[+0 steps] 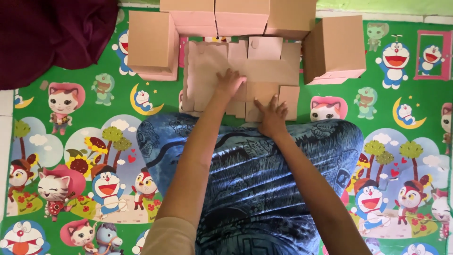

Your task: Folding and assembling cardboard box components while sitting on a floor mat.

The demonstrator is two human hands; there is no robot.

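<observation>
A flat, unfolded brown cardboard box blank (207,66) lies on the mat in front of my knees. My left hand (230,82) presses down on its middle with the fingers curled over a flap. My right hand (272,113) rests on the near flaps with fingers spread, palm down on the cardboard. Neither hand lifts the blank off the floor.
Folded cardboard boxes ring the blank: one at the left (152,42), one at the right (334,47), several along the back (240,16). A cartoon-print green play mat (71,141) covers the floor. A dark maroon cloth (52,38) lies top left. My blue patterned lap (255,174) fills the foreground.
</observation>
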